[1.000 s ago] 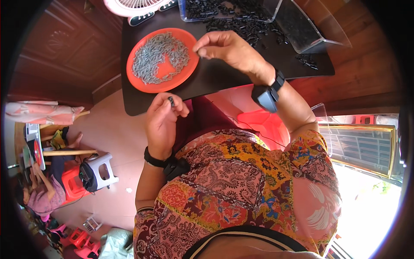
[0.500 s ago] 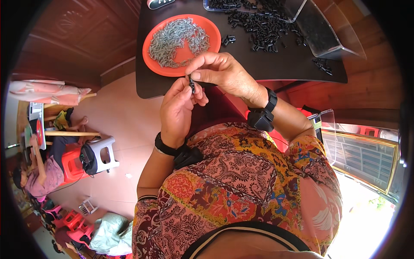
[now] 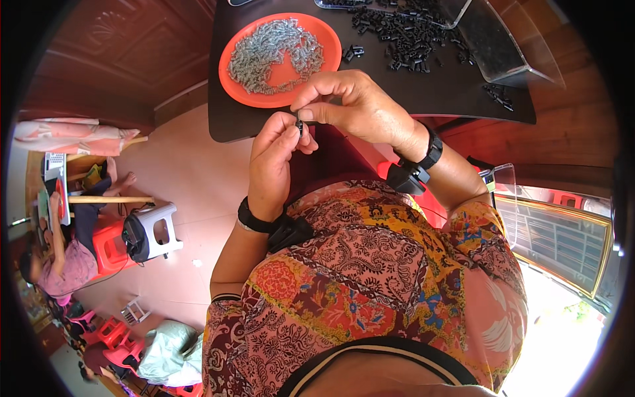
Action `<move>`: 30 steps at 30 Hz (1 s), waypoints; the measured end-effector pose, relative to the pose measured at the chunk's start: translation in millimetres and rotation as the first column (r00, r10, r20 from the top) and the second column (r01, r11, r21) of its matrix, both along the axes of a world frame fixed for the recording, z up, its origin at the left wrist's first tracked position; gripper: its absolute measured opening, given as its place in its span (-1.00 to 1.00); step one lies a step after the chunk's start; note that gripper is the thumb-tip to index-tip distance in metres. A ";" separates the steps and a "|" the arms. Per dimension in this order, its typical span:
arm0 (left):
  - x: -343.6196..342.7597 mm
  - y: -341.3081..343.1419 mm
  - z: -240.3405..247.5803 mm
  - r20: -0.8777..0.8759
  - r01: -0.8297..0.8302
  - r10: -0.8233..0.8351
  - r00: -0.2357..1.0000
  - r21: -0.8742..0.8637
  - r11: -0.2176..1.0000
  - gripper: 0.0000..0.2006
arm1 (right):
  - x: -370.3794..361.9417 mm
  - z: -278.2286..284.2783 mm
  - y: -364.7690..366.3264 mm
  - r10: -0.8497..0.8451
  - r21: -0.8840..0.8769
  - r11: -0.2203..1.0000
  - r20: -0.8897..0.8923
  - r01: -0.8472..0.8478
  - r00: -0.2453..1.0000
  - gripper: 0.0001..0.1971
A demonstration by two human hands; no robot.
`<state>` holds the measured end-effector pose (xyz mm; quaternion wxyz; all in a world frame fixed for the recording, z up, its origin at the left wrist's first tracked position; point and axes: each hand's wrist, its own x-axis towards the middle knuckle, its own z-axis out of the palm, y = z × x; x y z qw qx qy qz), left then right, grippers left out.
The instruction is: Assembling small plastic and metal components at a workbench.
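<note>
Close to the table's near edge, my left hand (image 3: 272, 155) pinches a small black plastic part (image 3: 300, 126) between thumb and fingers. My right hand (image 3: 354, 109) meets it from above, thumb and forefinger closed at the part's upper end; whether they also hold something tiny there is hidden. Just beyond my hands lies a round orange-red plate (image 3: 331, 65), bearing a heap of small metal springs (image 3: 261, 56). To its right, a large pile of similar black parts (image 3: 413, 40) spreads over the dark table (image 3: 370, 79), and a few black parts (image 3: 354, 52) lie beside the plate.
A clear plastic box (image 3: 493, 49) stands at the table's far right, with several black parts (image 3: 499, 96) near it. At the left, another person (image 3: 69, 264) sits on a red stool (image 3: 111, 248) beside a grey stool (image 3: 155, 231). A glass-fronted frame (image 3: 562, 241) leans at right.
Both hands stay together around the black part, with only slight shifts of the fingers. The plate and table sit a little higher in the view.
</note>
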<state>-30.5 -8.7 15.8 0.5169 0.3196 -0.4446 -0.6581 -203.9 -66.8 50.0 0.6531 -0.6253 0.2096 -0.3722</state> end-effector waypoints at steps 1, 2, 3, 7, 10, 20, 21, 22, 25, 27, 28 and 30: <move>0.1 0.4 -0.6 0.001 0.000 0.000 1.000 0.003 1.000 -0.81 | 0.1 5.2 0.6 -0.064 -0.157 0.986 -0.098 0.048 0.993 -0.95; -0.5 0.2 -1.2 -0.006 -0.003 0.003 1.000 -0.007 1.000 -0.81 | -0.2 7.8 1.2 -0.141 -0.315 0.946 -0.183 0.078 0.973 -0.96; -1.2 0.3 -1.6 -0.013 -0.006 0.006 1.000 -0.016 1.000 -0.80 | 0.3 7.4 2.3 -0.141 -0.313 0.946 -0.183 0.079 0.973 -0.96; -4.2 2.8 -2.5 -0.046 -0.021 0.021 0.999 -0.010 1.000 -0.80 | 4.8 3.1 8.3 -0.231 -0.322 0.933 -0.197 0.159 0.953 -0.96; -5.4 3.8 -7.1 -0.144 -0.018 0.016 0.989 -0.014 1.000 -0.80 | 8.6 -2.4 16.6 -0.182 -0.160 0.974 -0.142 0.159 0.973 -0.96; -7.3 -2.5 -2.9 -0.200 -0.071 0.082 0.976 0.061 0.996 -0.81 | 11.1 -20.0 19.7 -0.408 -0.589 0.746 -0.034 0.311 0.912 -0.62; -7.9 -3.0 -4.0 -0.197 -0.101 0.116 0.974 0.086 0.991 -0.81 | 12.5 -15.0 23.7 -0.434 -0.532 0.781 -0.086 0.327 0.897 -0.52; -6.8 -2.8 -5.8 -0.197 -0.101 0.116 0.974 0.085 0.991 -0.81 | 13.7 -14.2 23.3 -0.434 -0.532 0.781 -0.085 0.327 0.897 -0.52; -6.1 -2.4 -10.1 -0.239 -0.053 0.073 0.968 0.087 0.995 -0.81 | 13.7 -15.9 20.5 -0.457 -0.526 0.783 -0.126 0.332 0.880 -0.55; -6.4 -3.6 -10.1 -0.237 -0.054 0.080 0.968 0.114 0.992 -0.81 | 13.7 -22.9 17.8 -0.426 -0.513 0.803 -0.139 0.303 0.894 -0.57; -6.6 -3.6 -9.4 -0.237 -0.053 0.079 0.968 0.113 0.992 -0.81 | 14.2 -22.5 17.7 -0.427 -0.514 0.802 -0.139 0.304 0.893 -0.57; -7.2 -2.2 -8.1 -0.238 -0.085 0.112 0.965 0.121 0.989 -0.83 | 15.7 -22.2 18.4 -0.525 -0.651 0.682 -0.119 0.333 0.843 -0.61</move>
